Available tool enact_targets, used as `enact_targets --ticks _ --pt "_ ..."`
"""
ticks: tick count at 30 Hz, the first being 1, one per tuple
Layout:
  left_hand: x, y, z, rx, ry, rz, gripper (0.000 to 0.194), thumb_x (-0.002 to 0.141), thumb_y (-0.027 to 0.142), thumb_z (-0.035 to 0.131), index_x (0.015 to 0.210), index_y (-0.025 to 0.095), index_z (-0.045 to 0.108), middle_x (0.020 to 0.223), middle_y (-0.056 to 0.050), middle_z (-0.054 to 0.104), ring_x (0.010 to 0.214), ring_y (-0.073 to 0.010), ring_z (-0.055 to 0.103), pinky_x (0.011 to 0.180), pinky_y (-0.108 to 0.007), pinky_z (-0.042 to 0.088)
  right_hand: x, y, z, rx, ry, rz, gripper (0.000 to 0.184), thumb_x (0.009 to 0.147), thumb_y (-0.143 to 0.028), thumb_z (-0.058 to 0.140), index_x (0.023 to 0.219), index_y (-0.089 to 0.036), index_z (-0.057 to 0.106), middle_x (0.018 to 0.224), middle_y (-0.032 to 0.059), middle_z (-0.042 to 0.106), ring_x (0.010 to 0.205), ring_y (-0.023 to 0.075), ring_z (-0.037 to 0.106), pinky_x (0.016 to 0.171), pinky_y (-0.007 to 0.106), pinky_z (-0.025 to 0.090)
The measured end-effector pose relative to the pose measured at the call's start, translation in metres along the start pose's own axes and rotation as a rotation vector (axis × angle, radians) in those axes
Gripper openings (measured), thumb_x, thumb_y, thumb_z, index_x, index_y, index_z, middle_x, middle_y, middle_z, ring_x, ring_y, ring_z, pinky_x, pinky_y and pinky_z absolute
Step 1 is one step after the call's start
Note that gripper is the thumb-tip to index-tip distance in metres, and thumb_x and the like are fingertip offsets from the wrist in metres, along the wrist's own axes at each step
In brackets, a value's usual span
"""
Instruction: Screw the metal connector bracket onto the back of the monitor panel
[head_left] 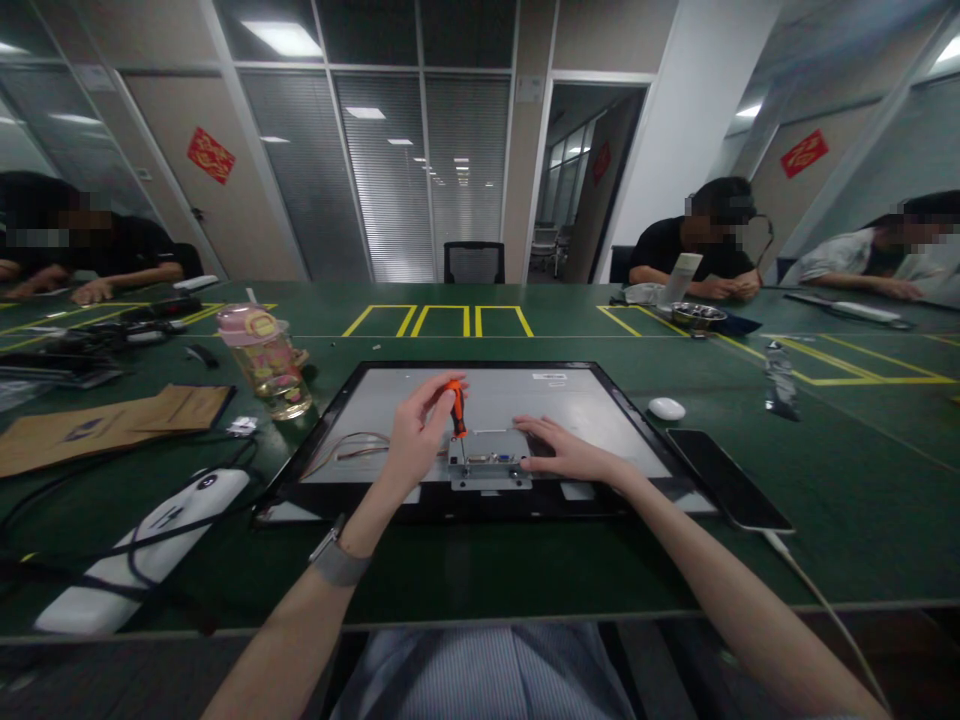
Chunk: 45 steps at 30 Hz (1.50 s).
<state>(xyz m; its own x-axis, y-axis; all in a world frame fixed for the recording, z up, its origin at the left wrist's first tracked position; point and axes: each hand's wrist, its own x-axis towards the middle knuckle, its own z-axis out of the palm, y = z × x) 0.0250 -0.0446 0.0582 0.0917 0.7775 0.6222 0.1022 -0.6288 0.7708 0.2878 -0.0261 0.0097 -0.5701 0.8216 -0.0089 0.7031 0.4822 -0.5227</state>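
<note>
A flat display panel (600, 415) with a black frame lies on the green table, its metal back facing up. Near its front edge sits a metal bracket box (491, 480) with video ports along its side. My left hand (424, 420) grips the orange and black handle of a screwdriver (457, 410), which stands nearly upright with its tip at the left part of the box. My right hand (566, 452) rests with fingers stretched out on the right side of the box. Thin wires (352, 445) run from the box's left side across the panel.
Left of the panel stand a pink-lidded bottle (266, 365), a brown paper bag (120, 425) and a white power strip (150, 550) with black cables. To the right lie a phone (727, 480) on a cable and a white earbud case (666, 408). Other people sit across the table.
</note>
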Motion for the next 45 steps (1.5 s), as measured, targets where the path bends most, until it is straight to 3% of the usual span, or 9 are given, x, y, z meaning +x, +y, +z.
enact_targets --ticks 5,11,16,21,24,27,31,40,45 --pt "0.002 0.001 0.002 -0.062 -0.052 0.005 0.021 0.081 0.031 0.066 0.099 0.019 0.070 0.094 -0.004 0.063 0.082 -0.0144 0.061 0.077 -0.027 0.051 0.001 0.001 0.001 0.004 0.014 -0.012 0.076 0.084 -0.068 0.052 0.142 -0.021 0.041 0.154 0.0104 0.035 0.144 0.0294 0.024 0.121 0.049 0.010" --pt "0.002 -0.001 0.000 -0.102 -0.054 -0.052 0.026 0.092 0.033 0.050 0.106 0.018 0.066 0.103 -0.008 0.068 0.094 -0.0169 0.063 0.088 -0.031 0.050 0.000 -0.002 -0.001 0.003 0.008 -0.019 0.076 0.084 -0.068 0.051 0.141 -0.019 0.042 0.154 0.0110 0.035 0.144 0.0295 0.025 0.120 0.049 0.011" --pt "-0.001 -0.003 0.002 -0.144 -0.023 -0.021 0.026 0.088 0.030 0.058 0.110 0.018 0.065 0.101 -0.008 0.067 0.092 -0.0170 0.065 0.086 -0.031 0.052 0.000 0.001 0.001 0.012 0.025 -0.028 0.074 0.084 -0.068 0.052 0.141 -0.021 0.043 0.153 0.0098 0.036 0.143 0.0281 0.028 0.121 0.049 0.010" --pt "0.002 -0.009 -0.001 0.019 0.011 0.058 0.019 0.085 0.028 0.064 0.101 0.020 0.070 0.094 -0.004 0.060 0.083 -0.0134 0.060 0.078 -0.026 0.051 0.001 0.003 0.002 0.012 0.030 -0.037 0.074 0.084 -0.068 0.052 0.141 -0.022 0.042 0.153 0.0098 0.037 0.143 0.0280 0.028 0.120 0.049 0.010" --pt "0.001 -0.006 -0.003 0.056 0.012 0.086 0.020 0.088 0.028 0.058 0.104 0.020 0.069 0.099 -0.005 0.061 0.089 -0.0148 0.060 0.082 -0.028 0.051 0.001 0.002 0.001 0.009 0.019 -0.025 0.075 0.084 -0.068 0.051 0.141 -0.020 0.042 0.153 0.0104 0.035 0.144 0.0287 0.026 0.121 0.049 0.010" --pt "-0.001 0.000 -0.002 -0.002 -0.038 0.082 0.026 0.094 0.028 0.046 0.109 0.020 0.066 0.105 -0.008 0.063 0.097 -0.0171 0.062 0.087 -0.031 0.050 0.001 0.002 0.001 0.007 0.014 -0.014 0.076 0.084 -0.068 0.052 0.141 -0.019 0.042 0.154 0.0108 0.034 0.144 0.0293 0.025 0.121 0.049 0.010" --pt "-0.003 0.000 0.002 -0.115 -0.057 0.004 0.025 0.092 0.030 0.052 0.111 0.019 0.064 0.101 -0.008 0.066 0.091 -0.0169 0.064 0.086 -0.033 0.052 0.001 0.002 0.002 0.008 0.016 -0.013 0.076 0.083 -0.067 0.053 0.141 -0.020 0.042 0.154 0.0108 0.035 0.144 0.0296 0.025 0.121 0.050 0.009" --pt "0.000 -0.008 0.004 0.077 0.170 0.148 0.010 0.077 0.023 0.072 0.084 0.019 0.066 0.082 0.000 0.052 0.075 -0.0106 0.053 0.071 -0.024 0.047 0.001 0.001 0.001 0.006 0.012 -0.028 0.075 0.085 -0.066 0.052 0.141 -0.019 0.041 0.153 0.0112 0.036 0.144 0.0272 0.027 0.121 0.048 0.009" --pt "-0.003 -0.007 0.006 0.048 0.124 0.116 0.021 0.082 0.027 0.068 0.102 0.021 0.068 0.088 -0.002 0.057 0.082 -0.0130 0.057 0.079 -0.027 0.049 0.001 0.001 0.000 0.011 0.009 -0.025 0.074 0.084 -0.067 0.052 0.142 -0.021 0.041 0.153 0.0104 0.035 0.144 0.0272 0.026 0.121 0.048 0.009"
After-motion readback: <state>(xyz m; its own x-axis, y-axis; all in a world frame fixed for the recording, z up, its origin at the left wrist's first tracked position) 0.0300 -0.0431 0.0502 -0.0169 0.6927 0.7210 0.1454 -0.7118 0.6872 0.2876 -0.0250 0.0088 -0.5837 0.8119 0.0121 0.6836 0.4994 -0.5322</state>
